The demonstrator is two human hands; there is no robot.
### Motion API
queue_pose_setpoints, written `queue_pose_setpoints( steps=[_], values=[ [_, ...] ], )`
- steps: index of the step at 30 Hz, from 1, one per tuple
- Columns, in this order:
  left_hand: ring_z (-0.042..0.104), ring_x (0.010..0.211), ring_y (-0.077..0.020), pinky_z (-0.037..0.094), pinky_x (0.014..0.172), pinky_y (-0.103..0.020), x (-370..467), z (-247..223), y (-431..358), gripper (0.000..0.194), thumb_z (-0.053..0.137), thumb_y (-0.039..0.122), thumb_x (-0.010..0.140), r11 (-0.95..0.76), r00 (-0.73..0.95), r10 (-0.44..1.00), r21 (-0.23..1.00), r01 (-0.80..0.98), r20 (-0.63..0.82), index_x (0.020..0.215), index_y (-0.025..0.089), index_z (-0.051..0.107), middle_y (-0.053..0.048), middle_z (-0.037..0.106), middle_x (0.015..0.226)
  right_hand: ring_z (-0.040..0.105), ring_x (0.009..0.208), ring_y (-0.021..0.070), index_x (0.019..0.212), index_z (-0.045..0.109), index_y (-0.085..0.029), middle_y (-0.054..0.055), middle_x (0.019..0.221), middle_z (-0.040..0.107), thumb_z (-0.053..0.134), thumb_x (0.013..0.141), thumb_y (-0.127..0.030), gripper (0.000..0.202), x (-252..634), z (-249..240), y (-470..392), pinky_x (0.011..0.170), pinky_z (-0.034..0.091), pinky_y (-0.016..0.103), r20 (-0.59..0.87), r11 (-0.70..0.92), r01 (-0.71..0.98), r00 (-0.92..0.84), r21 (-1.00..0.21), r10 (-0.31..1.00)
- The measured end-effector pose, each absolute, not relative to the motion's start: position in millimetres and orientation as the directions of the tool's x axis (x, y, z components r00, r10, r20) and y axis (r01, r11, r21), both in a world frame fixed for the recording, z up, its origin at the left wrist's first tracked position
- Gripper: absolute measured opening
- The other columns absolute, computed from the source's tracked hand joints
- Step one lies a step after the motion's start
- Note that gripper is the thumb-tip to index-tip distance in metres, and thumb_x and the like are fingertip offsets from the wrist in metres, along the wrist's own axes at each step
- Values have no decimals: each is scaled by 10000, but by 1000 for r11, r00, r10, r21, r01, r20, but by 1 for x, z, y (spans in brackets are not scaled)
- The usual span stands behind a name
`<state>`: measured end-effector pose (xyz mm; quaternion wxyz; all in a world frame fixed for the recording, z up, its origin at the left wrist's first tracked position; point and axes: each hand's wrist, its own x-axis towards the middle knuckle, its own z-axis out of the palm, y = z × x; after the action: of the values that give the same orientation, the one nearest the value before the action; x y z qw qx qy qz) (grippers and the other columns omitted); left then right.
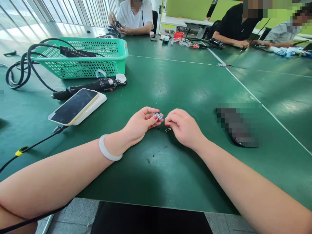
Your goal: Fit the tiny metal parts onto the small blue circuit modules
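My left hand [140,125], with a pale bangle [108,149] on the wrist, pinches a small silvery-blue metal part [158,115] between thumb and fingertips just above the green table [170,81]. My right hand [184,128] rests on the table right beside it, fingers curled, fingertips close to a tiny metal piece [168,130] lying on the surface. Whether the right fingers touch that piece I cannot tell. The two hands are a few centimetres apart.
A phone [73,106] on a white pad lies at left, with a black handheld tool [90,87] and a teal basket [83,57] holding cables behind it. A dark blurred object [237,125] sits at right. Three other people work at the far side.
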<state>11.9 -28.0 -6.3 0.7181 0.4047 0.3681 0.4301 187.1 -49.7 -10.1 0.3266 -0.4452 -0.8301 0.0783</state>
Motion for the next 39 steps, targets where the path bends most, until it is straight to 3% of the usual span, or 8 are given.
queue_pose_setpoints(
  steps=[4,8,19,22,25,29,34,39],
  values=[
    [629,719,-89,483,806,-299,11,-4,-33,99,620,137,812,337,524,837,902,-268,-157,903,145,583,-10,671,780,540,761,148,735,592,-232,14,805,566,468,881,-167,203,192,3,-58,691,444,313,579,590,586,-236,-556,780],
    [633,756,-102,475,812,-306,10,-4,-35,136,662,204,793,366,637,757,901,-231,-144,894,149,588,-15,667,797,532,743,139,728,617,-243,10,810,550,487,870,-181,203,191,3,-61,683,448,315,566,615,528,-276,-586,777],
    [656,751,-120,488,803,-316,10,-4,-36,116,650,190,804,418,695,696,889,-189,-180,897,145,598,-36,684,792,518,708,113,712,671,-259,-1,808,520,545,848,-170,206,192,0,-59,619,453,278,579,638,450,-280,-625,765],
    [652,727,-114,495,805,-315,11,-3,-35,90,611,156,827,431,648,737,873,-229,-195,915,142,597,-38,683,783,536,724,122,742,683,-267,0,800,552,535,866,-188,209,193,0,-60,655,457,291,581,593,508,-204,-625,788],
    [654,742,-101,501,841,-300,11,-4,-30,73,553,116,853,413,483,849,838,-355,-214,914,137,589,-36,684,806,553,724,129,801,689,-257,7,822,592,535,869,-194,179,194,-2,-59,651,460,295,512,487,586,-139,-648,848],
    [659,800,-93,493,890,-281,10,-7,-24,87,558,82,839,342,293,929,830,-441,-227,909,134,567,-50,699,876,573,820,171,856,702,-241,22,890,640,649,797,-233,79,190,-10,-57,719,476,329,341,419,721,-263,-552,903],
    [657,787,-103,486,908,-315,11,-8,-25,134,606,65,799,308,257,941,870,-386,-219,912,129,569,-50,698,858,561,867,191,881,713,-219,35,913,669,629,825,-253,107,176,-18,-54,800,472,353,276,447,786,-357,-428,892],
    [658,797,-109,482,914,-328,13,-10,-25,182,617,41,774,292,260,944,886,-361,-205,929,133,582,-45,696,840,578,811,187,771,697,-203,31,843,684,598,837,-185,120,176,-16,-53,758,473,337,344,466,797,-345,-384,873]
  ],
)
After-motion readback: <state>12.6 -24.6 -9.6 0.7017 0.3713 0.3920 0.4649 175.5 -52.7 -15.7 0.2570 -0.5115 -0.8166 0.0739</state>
